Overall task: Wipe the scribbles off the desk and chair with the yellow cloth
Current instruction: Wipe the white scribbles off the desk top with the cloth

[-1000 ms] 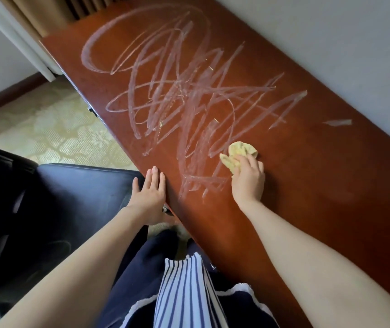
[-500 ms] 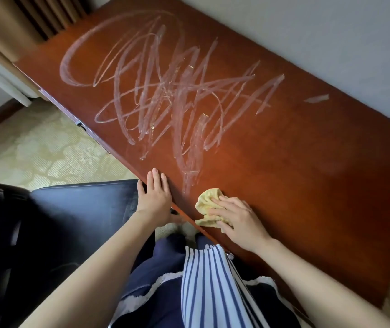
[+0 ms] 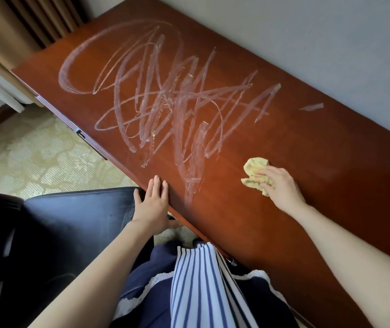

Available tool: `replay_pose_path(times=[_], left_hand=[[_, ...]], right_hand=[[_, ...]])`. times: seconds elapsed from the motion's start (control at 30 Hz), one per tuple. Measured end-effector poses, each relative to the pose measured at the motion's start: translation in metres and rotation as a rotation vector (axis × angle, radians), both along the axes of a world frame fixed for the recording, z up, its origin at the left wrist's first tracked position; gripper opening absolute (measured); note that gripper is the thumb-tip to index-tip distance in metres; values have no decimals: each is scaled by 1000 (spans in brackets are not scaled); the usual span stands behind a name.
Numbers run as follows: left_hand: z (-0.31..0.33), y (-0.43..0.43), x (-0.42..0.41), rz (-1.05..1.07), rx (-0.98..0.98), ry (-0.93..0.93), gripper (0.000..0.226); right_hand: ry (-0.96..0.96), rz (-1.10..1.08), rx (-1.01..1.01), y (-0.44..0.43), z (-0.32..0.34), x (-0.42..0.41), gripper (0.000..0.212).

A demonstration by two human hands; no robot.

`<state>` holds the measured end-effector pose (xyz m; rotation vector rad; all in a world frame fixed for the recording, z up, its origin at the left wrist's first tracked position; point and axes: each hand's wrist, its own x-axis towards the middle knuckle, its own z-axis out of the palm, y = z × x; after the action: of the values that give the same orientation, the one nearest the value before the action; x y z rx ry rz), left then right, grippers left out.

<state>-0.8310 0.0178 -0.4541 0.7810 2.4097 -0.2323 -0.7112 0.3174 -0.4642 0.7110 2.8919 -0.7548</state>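
A reddish-brown wooden desk runs along the wall, covered on its left and middle with pale chalky scribbles. A crumpled yellow cloth lies on the desk just right of the scribbles, and my right hand holds it down against the wood with curled fingers. My left hand rests flat with straight fingers on the desk's front edge, near the lowest scribble stroke. A black leather chair stands left of me, its seat showing faint marks near my left hand.
A small separate chalk streak lies near the wall. Brown curtains hang at the desk's far left end. Patterned cream carpet covers the floor. A drawer handle sticks out under the front edge.
My right hand has carried the cloth from the desk's front edge to the right and away from me. The lowest scribble strokes near the edge look fainter. My left hand stays put.
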Motion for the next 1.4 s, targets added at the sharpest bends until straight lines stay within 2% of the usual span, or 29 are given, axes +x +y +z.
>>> replay_pose_path(times=[0.17,0.23,0.43,0.5,0.6,0.7,0.8,0.9,1.0,1.23,1.4], left_hand=[[2,0,-1,19,28,-17,117],[2,0,-1,22,35,-29,116],[1,0,-5,13,12,-26,111],[2,6,-5,74,36,-47,105],[8,21,-3,296,188,-45,86],[8,40,7,354,342,41,78],[3,65,17,169,449,33,75],[-1,95,19,-46,477,-15,74],[-3,125,17,-176,491,-32,69],[-22,196,-6,-351,530,2,63],[-40,232,-27,-325,592,90,57]], right_hand=[[38,-358,57,-29,-5,-45,35],[72,-383,45,-53,-8,-51,35],[77,-51,-22,-101,-12,-28,33],[75,62,-82,-105,-10,-13,33],[65,210,-182,-102,-9,9,36],[62,234,-287,-92,-9,32,41],[61,195,-307,-79,-10,57,41],[48,162,-289,-60,-7,77,42],[41,98,-249,-37,-3,89,45],[142,-234,-53,31,-5,95,46],[152,-349,51,98,-10,72,40]])
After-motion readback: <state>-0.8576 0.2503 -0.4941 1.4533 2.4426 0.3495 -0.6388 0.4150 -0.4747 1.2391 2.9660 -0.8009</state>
